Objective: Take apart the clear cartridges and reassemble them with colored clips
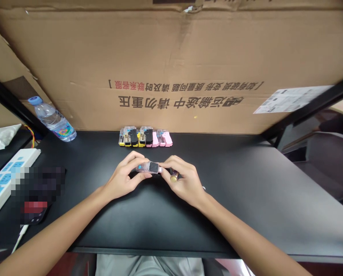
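Observation:
Above the middle of the black table, my left hand (127, 174) pinches a small clear plastic case (144, 167) with a dark square part on it. The fingertips of my right hand (184, 179) touch the right end of that case. Tucked in the same right hand is a short dark rod with a gold-coloured round end (174, 178); my fingers hide most of it, so its kind does not show. Just beyond my hands, a row of similar small clear cases (145, 137) with black, yellow and pink parts stands against the cardboard.
A tall cardboard sheet (171, 50) walls off the back of the table (231, 165). At left are a water bottle (55, 119), a white power strip (9, 174) and a blurred-out phone (35, 218) with a white cable (20, 235). Black metal posts (312, 107) frame the sides.

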`<state>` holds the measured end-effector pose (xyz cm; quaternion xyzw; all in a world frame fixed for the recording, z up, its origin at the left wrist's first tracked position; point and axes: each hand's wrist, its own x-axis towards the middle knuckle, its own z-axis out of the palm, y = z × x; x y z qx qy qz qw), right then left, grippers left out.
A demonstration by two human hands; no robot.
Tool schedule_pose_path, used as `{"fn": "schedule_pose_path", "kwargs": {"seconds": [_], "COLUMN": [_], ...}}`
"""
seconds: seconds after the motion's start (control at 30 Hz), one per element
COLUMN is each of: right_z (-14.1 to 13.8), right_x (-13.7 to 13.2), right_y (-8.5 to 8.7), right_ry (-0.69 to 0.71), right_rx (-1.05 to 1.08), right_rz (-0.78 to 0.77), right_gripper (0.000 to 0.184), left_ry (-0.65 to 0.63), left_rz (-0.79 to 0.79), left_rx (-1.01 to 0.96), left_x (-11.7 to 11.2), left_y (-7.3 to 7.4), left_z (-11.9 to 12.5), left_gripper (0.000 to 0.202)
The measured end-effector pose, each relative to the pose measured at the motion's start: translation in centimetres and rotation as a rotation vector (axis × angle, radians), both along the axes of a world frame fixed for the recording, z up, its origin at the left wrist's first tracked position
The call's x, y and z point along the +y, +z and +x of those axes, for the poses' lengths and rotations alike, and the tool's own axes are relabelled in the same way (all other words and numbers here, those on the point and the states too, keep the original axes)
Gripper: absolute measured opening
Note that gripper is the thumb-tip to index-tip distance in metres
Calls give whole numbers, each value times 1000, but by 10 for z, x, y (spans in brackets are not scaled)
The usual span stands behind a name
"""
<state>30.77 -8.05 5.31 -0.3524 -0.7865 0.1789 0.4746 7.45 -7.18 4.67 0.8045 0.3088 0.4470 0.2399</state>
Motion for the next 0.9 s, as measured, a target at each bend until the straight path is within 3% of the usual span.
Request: {"fn": "schedule_pose_path", "kwargs": {"seconds": [0.27, 0.37, 0.43, 0.53, 0.67, 0.77, 0.9], "right_z": [2, 15, 33, 68, 100, 104, 100], "right_x": [3, 15, 28, 50, 70, 74, 69], "right_y": [2, 8, 8, 2, -8, -9, 1], "right_ry": [-31, -46, -132, -348, -592, -616, -635], "right_rx": [-37, -97, -125, -227, -340, -372, -340], "right_rz": [-33, -160, -264, -345, -423, -466, -439], "right_gripper": [13, 17, 22, 23, 24, 33, 46], "left_ry": [67, 140, 247, 485, 784, 884, 901], "left_rz": [41, 4, -21, -76, -288, -384, -460], "left_rx": [-24, 9, 60, 161, 435, 683, 903], "left_x": [2, 6, 11, 21, 35, 41, 44], "left_y": [0, 5, 11, 21, 34, 36, 33], "left_z": [-2, -7, -17, -38, -63, -73, -80], "left_gripper": [15, 15, 20, 32, 67, 76, 61]}}
